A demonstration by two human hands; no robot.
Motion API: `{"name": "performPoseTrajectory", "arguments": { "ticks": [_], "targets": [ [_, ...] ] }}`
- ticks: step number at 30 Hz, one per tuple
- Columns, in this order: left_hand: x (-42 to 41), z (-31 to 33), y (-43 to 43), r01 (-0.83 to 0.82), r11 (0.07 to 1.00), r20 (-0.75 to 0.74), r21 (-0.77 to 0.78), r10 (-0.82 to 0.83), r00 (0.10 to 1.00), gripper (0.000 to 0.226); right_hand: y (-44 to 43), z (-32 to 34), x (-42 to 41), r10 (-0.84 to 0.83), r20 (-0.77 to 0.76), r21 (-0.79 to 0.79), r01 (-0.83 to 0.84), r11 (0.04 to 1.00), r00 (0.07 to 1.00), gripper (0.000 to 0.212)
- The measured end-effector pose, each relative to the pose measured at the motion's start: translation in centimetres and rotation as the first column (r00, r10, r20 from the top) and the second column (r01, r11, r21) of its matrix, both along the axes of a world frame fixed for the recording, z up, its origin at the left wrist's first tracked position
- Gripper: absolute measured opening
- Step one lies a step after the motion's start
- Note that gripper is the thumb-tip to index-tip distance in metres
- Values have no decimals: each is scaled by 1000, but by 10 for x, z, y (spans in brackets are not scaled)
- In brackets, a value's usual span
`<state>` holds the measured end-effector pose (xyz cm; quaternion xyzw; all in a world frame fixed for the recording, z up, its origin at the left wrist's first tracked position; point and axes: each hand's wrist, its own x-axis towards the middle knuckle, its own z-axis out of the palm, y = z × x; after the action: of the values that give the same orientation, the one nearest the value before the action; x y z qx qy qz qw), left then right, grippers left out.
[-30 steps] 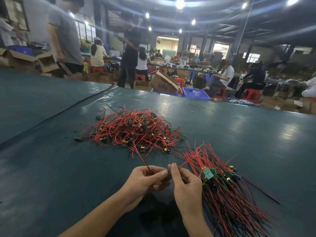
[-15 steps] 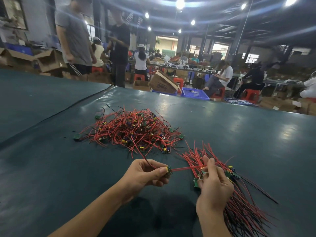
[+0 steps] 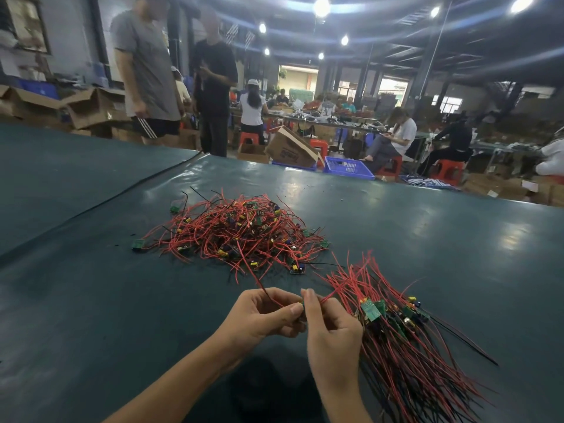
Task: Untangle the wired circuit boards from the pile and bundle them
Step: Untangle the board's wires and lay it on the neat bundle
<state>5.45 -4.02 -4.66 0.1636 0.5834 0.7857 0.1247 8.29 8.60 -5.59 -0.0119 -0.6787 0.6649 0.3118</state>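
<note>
Both hands meet above the near side of the counter (image 3: 91, 300); the left hand (image 3: 262, 315) has its fingers curled and pinches 1 wired circuit board (image 3: 301, 307) between thumb and fingers; the right hand (image 3: 331, 334), fingertips against the left, pinches the same item at its red lead, index finger raised. 1 red wire (image 3: 258, 281) runs from the left hand up towards the pile (image 3: 241, 233); whether it is free of the pile cannot be told. The pile of red-wired boards lies on the counter beyond the hands. The bundle (image 3: 396, 346) lies just beside the right hand, on its right; its wires run roughly parallel, with green boards grouped near its middle. A blue basket (image 3: 348, 167) sits behind the counter.
</note>
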Motion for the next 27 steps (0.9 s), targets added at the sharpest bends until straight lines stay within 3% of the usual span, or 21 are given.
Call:
{"name": "performPoseTrajectory", "arguments": {
  "ticks": [8,14,18,23,27],
  "targets": [
    [0,4,4,-17,998,-49,-55,15,999,19,17,2,-8,-52,109,-226,76,971,993,33],
    [-7,7,-7,-15,999,-33,-48,13,999,15,46,11,-10,-179,138,-443,222,869,974,21],
    [-8,4,-9,-38,999,3,-13,38,999,16,46,12,-9,-185,94,-447,208,870,978,20],
    [-6,0,0,-170,973,124,158,151,981,23,45,11,-11,-187,64,-423,197,884,980,18],
    [-8,0,-1,-252,949,173,188,220,960,23,43,16,-8,-134,15,-442,127,888,991,23]
  ]
}}
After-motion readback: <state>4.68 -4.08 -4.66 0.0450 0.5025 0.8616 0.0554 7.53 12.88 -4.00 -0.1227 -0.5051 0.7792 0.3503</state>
